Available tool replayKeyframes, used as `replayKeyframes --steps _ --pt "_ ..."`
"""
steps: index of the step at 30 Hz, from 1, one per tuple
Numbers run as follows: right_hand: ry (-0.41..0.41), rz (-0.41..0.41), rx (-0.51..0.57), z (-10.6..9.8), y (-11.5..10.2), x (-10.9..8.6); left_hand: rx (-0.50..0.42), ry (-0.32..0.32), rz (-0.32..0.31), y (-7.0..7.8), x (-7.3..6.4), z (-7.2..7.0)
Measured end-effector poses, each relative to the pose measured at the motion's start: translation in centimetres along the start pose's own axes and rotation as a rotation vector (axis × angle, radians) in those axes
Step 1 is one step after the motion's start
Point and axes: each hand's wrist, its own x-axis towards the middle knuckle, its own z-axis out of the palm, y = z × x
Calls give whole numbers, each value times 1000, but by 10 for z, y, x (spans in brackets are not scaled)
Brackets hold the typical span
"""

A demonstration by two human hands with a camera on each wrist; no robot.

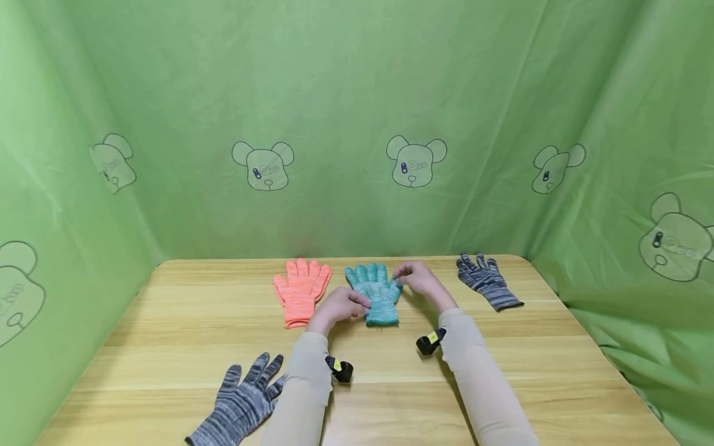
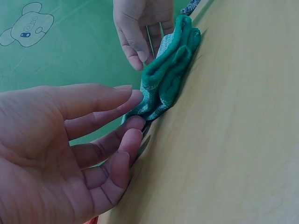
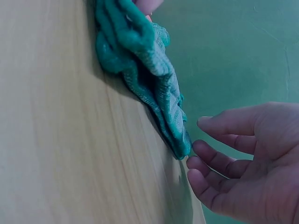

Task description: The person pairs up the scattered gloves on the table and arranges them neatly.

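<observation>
A teal knit glove [image 1: 375,291] lies flat at the back middle of the table, its fingers pointing away and its cuff toward me. My left hand [image 1: 341,305] is at its left side near the cuff. In the left wrist view, the left fingertips [image 2: 136,122] touch the glove's edge, with the fingers loosely bent. On the other side, my right hand [image 1: 417,277] is by the glove's thumb. The right wrist view shows the right fingers [image 3: 201,148] relaxed, their tips right at the tip of the teal fabric, thumb apart from them.
An orange glove [image 1: 301,291] lies left of the teal one. One grey striped glove [image 1: 488,284] rests at the back right, another [image 1: 240,402] at the front left, partly behind my left sleeve. Green curtains [image 1: 334,93] stand behind and beside the wooden table [image 1: 385,384].
</observation>
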Motion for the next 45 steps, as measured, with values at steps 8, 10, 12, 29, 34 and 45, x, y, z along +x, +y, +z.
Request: replayKeyframes --steps 8,10,12,29,34,45 --pt "-4 34 41 0 0 1 78 -5 3 0 1 2" --pt "-3 44 42 1 0 2 79 -5 1 0 1 2" --pt "-1 63 46 1 1 4 76 -3 -7 -1 2 3" --pt "48 77 24 7 1 18 106 -6 -13 1 4 6" --pt "75 79 -8 7 1 18 96 -6 -23 1 5 6" --pt "96 70 -30 6 4 15 88 -4 -31 0 5 7"
